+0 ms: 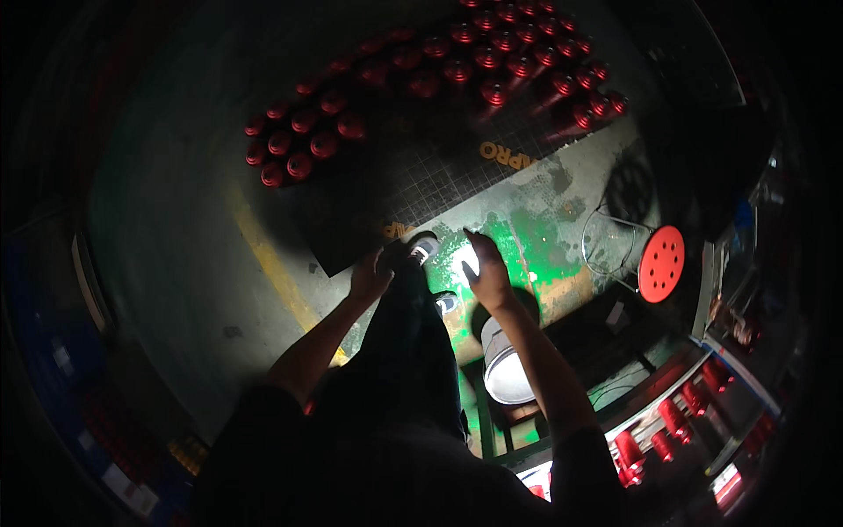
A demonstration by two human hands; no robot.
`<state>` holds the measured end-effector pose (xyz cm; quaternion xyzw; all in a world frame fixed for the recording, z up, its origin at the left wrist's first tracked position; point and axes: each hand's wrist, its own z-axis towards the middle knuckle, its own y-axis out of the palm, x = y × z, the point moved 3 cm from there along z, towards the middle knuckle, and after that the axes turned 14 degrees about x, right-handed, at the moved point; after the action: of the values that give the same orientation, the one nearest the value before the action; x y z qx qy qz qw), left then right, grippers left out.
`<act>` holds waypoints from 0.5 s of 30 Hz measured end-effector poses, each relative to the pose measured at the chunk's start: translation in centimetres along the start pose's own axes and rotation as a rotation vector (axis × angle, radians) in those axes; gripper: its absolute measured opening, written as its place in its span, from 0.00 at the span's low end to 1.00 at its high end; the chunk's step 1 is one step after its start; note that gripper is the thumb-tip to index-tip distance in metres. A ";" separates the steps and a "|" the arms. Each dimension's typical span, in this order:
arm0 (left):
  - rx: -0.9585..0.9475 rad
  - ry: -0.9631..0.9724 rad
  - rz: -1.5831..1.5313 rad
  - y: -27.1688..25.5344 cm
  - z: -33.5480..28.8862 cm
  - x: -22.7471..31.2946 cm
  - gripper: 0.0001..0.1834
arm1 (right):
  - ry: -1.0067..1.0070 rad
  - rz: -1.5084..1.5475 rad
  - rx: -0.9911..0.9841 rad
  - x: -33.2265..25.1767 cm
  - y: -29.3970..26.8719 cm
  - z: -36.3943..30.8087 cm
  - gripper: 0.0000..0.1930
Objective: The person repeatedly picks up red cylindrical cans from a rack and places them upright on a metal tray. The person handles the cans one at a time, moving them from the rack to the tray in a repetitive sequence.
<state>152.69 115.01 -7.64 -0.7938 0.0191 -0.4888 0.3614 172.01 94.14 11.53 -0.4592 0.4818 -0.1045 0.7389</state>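
1. Ahead, on the floor (176, 263): a mat (439, 189).
2. Along the mat's far side: cylinders (299, 165), a smaller group left, a larger one right.
3. Near the mat's close edge: left hand (373, 274) and right hand (486, 270), with shoes (424, 249) between.
4. Right of the right hand: a stool (660, 264).
5. Partly behind the right forearm: a bucket (511, 373).
6. At lower right: more cylinders within a tabletop's rim (742, 376).

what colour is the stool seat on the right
The stool seat is orange-red, best seen in the head view.

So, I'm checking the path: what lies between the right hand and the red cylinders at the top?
The head view shows patchy green floor, then the black gridded mat, between the right hand and the red cylinders.
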 end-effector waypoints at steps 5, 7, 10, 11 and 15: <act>0.363 0.398 0.253 -3.5 11.8 2.9 0.45 | -0.117 -0.135 0.046 5.4 4.9 12.3 0.46; 0.506 0.307 0.217 -5.0 18.0 5.2 0.47 | -0.079 -0.210 0.091 8.1 7.3 17.6 0.46; 0.669 0.199 0.184 -4.4 26.9 4.9 0.47 | -0.054 -0.381 0.213 12.0 9.3 25.7 0.46; 0.710 0.165 0.186 -3.9 29.2 4.5 0.47 | -0.047 -0.440 0.259 13.2 9.9 28.1 0.46; 0.712 -0.135 0.168 -2.7 33.3 2.7 0.44 | 0.091 -0.459 0.258 17.3 12.9 33.8 0.38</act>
<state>179.56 134.45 -12.73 -0.6445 -0.1110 -0.3802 0.6541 204.50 110.55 -5.36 -0.4532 0.3805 -0.3506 0.7259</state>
